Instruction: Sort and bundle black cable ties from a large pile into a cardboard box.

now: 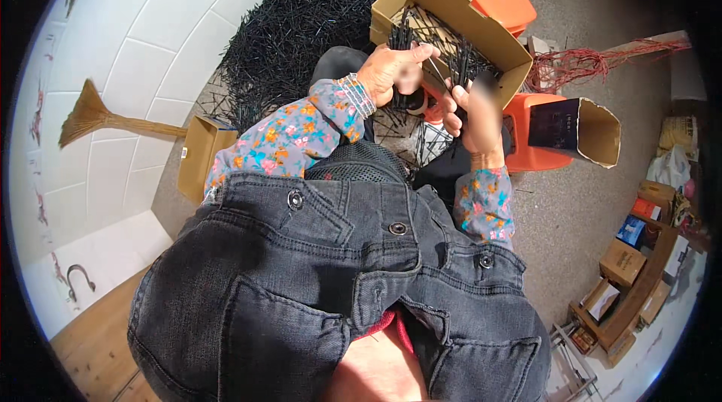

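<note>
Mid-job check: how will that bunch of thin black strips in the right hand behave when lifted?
The bunch of thin black strips is probably fairly stiff: its ends stand nearly straight beyond the right hand. It is likely light, since each strip looks very thin. It may splay or shed pieces, as no tie shows around its visible end.

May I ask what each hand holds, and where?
Left hand: thin black strips, seemingly around their middle; right hand: another bunch, seemingly near its lower end.
</note>
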{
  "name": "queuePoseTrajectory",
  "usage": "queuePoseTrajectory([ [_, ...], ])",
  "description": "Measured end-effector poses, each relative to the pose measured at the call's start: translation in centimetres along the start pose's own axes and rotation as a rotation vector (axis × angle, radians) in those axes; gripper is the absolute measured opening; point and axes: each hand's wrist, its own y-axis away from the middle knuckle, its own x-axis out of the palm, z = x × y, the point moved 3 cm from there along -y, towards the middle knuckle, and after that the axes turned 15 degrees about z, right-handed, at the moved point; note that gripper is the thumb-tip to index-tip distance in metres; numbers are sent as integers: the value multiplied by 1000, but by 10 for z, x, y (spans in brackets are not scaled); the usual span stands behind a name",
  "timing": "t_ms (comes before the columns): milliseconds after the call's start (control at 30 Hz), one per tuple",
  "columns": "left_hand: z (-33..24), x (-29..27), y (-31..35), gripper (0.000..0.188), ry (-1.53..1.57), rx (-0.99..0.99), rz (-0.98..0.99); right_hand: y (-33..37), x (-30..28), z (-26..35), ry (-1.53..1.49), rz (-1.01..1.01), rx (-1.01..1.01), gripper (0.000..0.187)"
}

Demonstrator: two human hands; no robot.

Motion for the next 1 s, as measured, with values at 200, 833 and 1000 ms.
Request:
queuePoseTrajectory([
  [200,4,-1,-5,26,-47,5,-79,-2,8,1,83,-56,-6,21],
  [833,4,-7,-12,22,-121,-39,-103,-3,9,-7,412,-186,131,18],
  [1000,1,-3,-10,23,-98,28,-64,-2,7,-5,326,-255,29,19],
])
